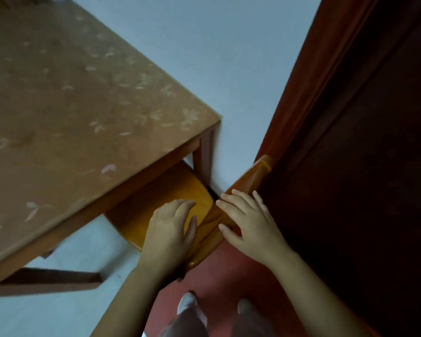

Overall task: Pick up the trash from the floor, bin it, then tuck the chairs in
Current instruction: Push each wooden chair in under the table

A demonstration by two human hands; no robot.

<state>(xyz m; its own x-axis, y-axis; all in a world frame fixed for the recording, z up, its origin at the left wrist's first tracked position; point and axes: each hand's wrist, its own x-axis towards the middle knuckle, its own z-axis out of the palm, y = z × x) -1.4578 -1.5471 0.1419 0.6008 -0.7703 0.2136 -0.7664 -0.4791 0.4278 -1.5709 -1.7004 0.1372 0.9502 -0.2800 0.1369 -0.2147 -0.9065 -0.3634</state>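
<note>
A yellow wooden chair (170,193) stands at the table's near corner, its seat partly under the tabletop. My left hand (168,229) lies over the top rail of the chair's backrest, fingers bent over its front and reaching toward the seat. My right hand (248,220) rests on the same rail further right, fingers spread and fairly straight. The rail's far end (255,173) sticks out past my right hand, close to the curtain. No trash shows on the floor.
The table (83,117) wears a tan cloth with pale leaf prints; its leg (204,156) stands beside the seat. A dark red curtain (350,117) hangs at the right. Pale floor (229,57) lies beyond, a red mat (219,276) under my feet (187,302).
</note>
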